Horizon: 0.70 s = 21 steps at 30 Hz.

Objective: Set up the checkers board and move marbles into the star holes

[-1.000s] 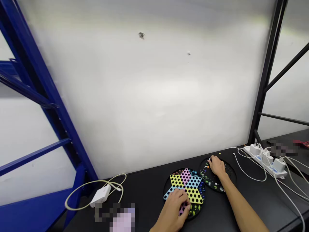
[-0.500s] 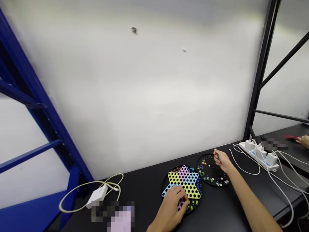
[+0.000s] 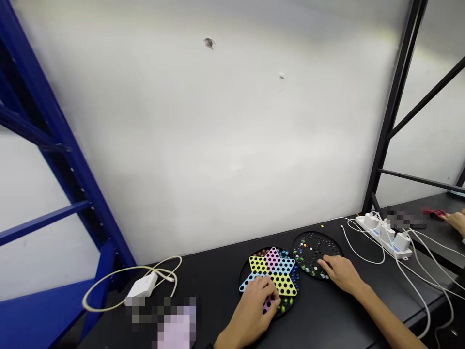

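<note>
A Chinese checkers board point(image 3: 272, 276) with a black round base and a star of yellow, pink and blue diamonds lies on the black table, with coloured glass marbles around it. My left hand point(image 3: 252, 300) rests on its near part, fingers curled over the lower pink diamond, and whether it holds a marble is hidden. To the right lies a round black perforated board point(image 3: 316, 249) with scattered marbles. My right hand point(image 3: 339, 274) lies on its near edge, fingers extended toward the marbles.
A white power strip point(image 3: 385, 233) with plugs and tangled white cables sits at the right. A white adapter point(image 3: 142, 286) with a looped cable lies at the left, beside a blue metal shelf frame point(image 3: 69, 160). Another person's hand point(image 3: 456, 220) reaches in at the far right.
My right hand has moved from the far side of the round board to its near edge and flattened out. My left hand stays on the star board. The view has shifted slightly.
</note>
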Tool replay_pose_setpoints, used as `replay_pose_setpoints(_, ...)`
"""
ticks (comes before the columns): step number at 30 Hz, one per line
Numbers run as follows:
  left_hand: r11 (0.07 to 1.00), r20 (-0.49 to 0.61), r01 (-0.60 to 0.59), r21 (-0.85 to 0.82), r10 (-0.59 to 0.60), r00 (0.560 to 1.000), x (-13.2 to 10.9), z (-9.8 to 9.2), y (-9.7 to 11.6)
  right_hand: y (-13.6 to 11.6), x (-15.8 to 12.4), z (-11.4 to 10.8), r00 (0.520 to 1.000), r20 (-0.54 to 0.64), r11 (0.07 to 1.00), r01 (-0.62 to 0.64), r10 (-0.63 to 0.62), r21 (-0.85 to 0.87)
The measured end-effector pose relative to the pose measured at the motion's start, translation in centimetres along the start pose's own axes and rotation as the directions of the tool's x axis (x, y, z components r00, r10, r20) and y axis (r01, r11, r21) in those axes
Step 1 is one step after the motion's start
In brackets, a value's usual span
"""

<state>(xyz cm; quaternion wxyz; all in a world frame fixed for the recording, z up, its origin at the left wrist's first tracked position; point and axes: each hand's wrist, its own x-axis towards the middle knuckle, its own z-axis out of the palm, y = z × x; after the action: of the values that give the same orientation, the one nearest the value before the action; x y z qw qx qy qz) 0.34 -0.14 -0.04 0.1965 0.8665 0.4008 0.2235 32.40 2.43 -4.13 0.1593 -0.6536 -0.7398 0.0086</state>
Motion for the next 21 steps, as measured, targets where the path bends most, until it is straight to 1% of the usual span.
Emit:
replay_pose_setpoints(4,1.000,0.011,0.008,-0.006,-0.008,1.000,-0.1,-0.2,0.2,-1.6,1.1,0.8,0.996,-0.015,0.996,0.090,-0.090,-0.007)
replay_pose_setpoints(7,1.000,0.008,0.001,-0.007,-0.001,1.000,-0.1,-0.2,0.1,-2.5,1.4,1.2,0.994,-0.005,0.994,0.113,-0.113,-0.002)
replay_pose_setpoints(11,1.000,0.009,-0.001,0.003,0.001,1.000,0.0,0.0,0.0,-3.1,0.8,1.6,0.994,-0.010,0.994,0.108,-0.108,0.020)
replay_pose_setpoints(15,1.000,0.014,0.011,0.018,-0.011,1.000,0.0,0.0,0.2,-3.6,0.0,1.5,0.994,-0.025,0.994,0.109,-0.109,-0.004)
replay_pose_setpoints(21,1.000,0.001,-0.003,0.029,0.003,1.000,0.0,-0.1,0.4,-4.3,-0.1,0.8,0.999,0.042,0.999,0.031,-0.029,-0.042)
